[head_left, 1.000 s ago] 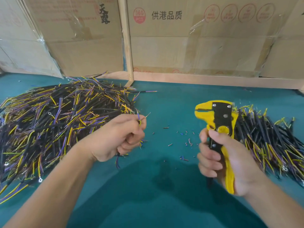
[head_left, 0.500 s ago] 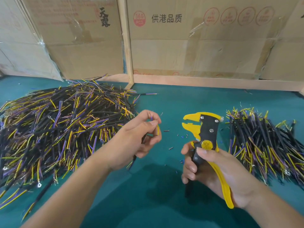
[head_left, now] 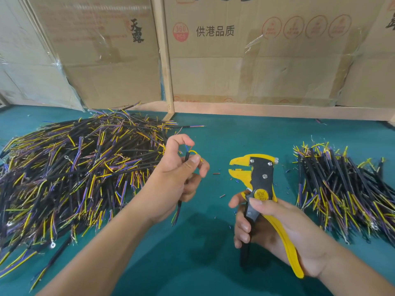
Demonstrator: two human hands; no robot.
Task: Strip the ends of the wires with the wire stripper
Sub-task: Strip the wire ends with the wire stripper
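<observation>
Left hand (head_left: 171, 178), head view: fingers curled round a black-sheathed wire (head_left: 187, 157), which stands nearly upright in the fist, its lower end hanging out below the palm. Thumb and forefinger pinch at the top end, where the inner cores fan out; a yellow core (head_left: 195, 152) is bent over toward the right, apparently to separate it from the blue and purple cores so that a single conductor can be offered to the tool.

Right hand (head_left: 277, 227): wrapped round the handles of the yellow-and-black wire stripper (head_left: 259, 178), thumb laid across the pivot and fingers curled on the black handle. The handles are spread and the jaws stand parted, facing left toward the wire; tool and wire are near each other but apart. This orientation probably lets the core enter the jaws with only a short sideways move.

Worktop (head_left: 213, 263), green-covered: a large loose heap of wires (head_left: 74, 171) lies at the left, beside the holding hand, judged to be the supply; a smaller, more orderly pile of wires (head_left: 346, 189) lies at the right, beyond the tool, judged to be finished pieces. Small cut bits of insulation (head_left: 216, 173) are scattered between the hands. Cardboard boxes (head_left: 256, 60) stand along the rear edge.

Step in hand, as judged: presenting a core for stripping; no cut yet begun.
</observation>
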